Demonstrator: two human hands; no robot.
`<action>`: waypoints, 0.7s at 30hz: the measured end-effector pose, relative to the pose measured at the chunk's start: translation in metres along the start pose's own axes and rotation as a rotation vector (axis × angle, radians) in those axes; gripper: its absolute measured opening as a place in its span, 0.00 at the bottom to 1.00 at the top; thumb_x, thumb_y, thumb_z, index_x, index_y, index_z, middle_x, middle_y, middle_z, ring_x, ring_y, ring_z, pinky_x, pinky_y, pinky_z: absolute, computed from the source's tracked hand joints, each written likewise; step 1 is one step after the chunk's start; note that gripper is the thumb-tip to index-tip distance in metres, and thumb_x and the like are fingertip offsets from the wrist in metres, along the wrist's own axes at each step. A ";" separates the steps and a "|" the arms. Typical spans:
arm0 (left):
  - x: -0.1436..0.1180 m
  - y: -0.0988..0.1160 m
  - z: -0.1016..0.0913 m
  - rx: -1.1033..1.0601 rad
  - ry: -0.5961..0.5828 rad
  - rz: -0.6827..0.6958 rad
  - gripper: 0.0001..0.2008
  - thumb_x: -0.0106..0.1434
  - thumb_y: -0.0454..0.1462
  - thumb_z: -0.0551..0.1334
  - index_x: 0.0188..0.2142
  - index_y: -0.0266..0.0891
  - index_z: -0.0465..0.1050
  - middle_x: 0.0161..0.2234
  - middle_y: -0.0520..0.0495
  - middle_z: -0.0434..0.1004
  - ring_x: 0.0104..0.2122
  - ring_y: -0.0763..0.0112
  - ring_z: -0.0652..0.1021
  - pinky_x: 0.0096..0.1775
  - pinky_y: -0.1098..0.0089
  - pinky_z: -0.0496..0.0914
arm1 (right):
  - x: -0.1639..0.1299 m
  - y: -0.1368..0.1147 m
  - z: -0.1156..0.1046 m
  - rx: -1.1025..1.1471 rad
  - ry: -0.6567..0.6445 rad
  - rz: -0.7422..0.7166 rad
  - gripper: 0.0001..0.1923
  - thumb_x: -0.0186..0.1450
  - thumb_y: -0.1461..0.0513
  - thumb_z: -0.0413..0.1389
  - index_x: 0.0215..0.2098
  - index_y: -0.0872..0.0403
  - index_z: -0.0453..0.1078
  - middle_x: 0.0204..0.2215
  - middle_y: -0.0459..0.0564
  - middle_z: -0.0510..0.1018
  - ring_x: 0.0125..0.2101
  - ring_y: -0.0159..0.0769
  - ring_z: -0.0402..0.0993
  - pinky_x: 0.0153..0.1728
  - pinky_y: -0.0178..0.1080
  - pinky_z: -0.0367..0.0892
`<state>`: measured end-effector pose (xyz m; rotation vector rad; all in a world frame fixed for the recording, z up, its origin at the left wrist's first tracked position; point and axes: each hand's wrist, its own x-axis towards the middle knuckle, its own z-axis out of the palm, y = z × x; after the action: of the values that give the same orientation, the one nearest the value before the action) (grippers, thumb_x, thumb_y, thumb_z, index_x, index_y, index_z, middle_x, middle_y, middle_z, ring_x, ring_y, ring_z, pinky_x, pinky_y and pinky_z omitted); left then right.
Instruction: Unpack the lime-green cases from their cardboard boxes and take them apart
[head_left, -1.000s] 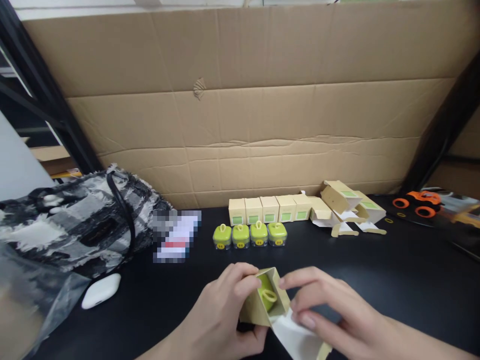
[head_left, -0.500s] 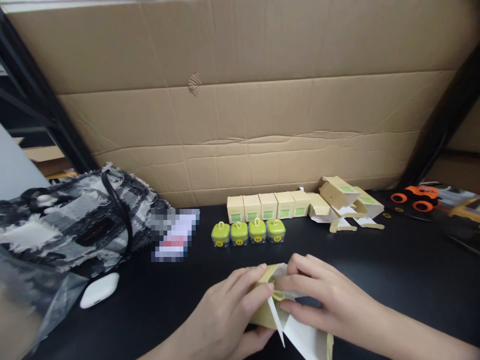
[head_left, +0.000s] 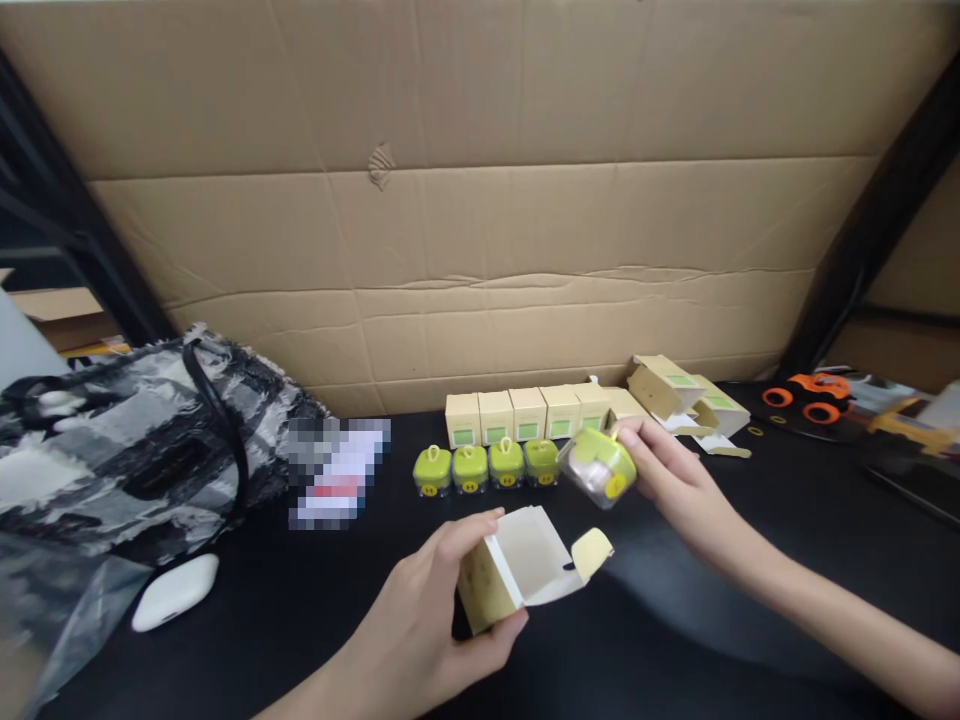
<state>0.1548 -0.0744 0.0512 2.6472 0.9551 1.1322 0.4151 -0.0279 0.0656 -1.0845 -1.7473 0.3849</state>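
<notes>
My left hand [head_left: 442, 600] grips a small cream carton [head_left: 491, 590], tilted, its flaps open to the right and its white inside showing. Up and to the right, my right hand [head_left: 667, 462] pinches a clear container with a green lid [head_left: 600, 466] by the loop on top, tilted and off the table. Beside it stand several matching green-lidded containers [head_left: 469, 468] in a row, each with a round yellow label. Behind that row is a line of closed cream cartons [head_left: 495, 418] with green panels.
Opened cartons [head_left: 670, 388] lie heaped at the back right, near an orange toy vehicle [head_left: 810, 394]. On the left are a black-and-white frayed bag [head_left: 225, 440] and a white rounded case [head_left: 176, 592]. A cardboard sheet [head_left: 487, 220] stands behind the table.
My right hand has drawn the green-lidded container out of the carton and moved it up and right, to the end of the row. My left hand keeps the carton, now turned with its opening showing.
</notes>
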 end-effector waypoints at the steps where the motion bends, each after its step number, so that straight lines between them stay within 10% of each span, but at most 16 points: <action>1: 0.000 -0.001 0.001 -0.011 0.003 -0.001 0.31 0.55 0.32 0.63 0.55 0.42 0.50 0.50 0.36 0.73 0.48 0.59 0.77 0.45 0.63 0.75 | 0.007 0.009 -0.002 -0.031 0.009 -0.006 0.13 0.71 0.54 0.40 0.34 0.50 0.58 0.28 0.44 0.66 0.30 0.34 0.67 0.32 0.36 0.67; 8: 0.000 -0.004 0.000 -0.089 -0.042 0.075 0.35 0.54 0.31 0.64 0.57 0.47 0.47 0.53 0.36 0.71 0.51 0.56 0.74 0.49 0.59 0.72 | 0.028 0.056 -0.002 -0.289 -0.154 -0.063 0.11 0.69 0.54 0.43 0.35 0.51 0.61 0.26 0.48 0.72 0.26 0.38 0.70 0.28 0.39 0.65; 21: 0.001 -0.004 -0.003 -0.108 -0.120 0.119 0.41 0.53 0.30 0.66 0.58 0.53 0.43 0.55 0.37 0.69 0.52 0.55 0.74 0.48 0.57 0.71 | 0.026 0.047 0.005 -0.391 -0.160 -0.272 0.11 0.71 0.59 0.43 0.48 0.55 0.59 0.43 0.58 0.73 0.45 0.44 0.72 0.42 0.48 0.70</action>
<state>0.1510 -0.0714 0.0529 2.6794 0.7034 1.0032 0.4311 0.0200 0.0463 -1.0858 -2.1389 -0.0450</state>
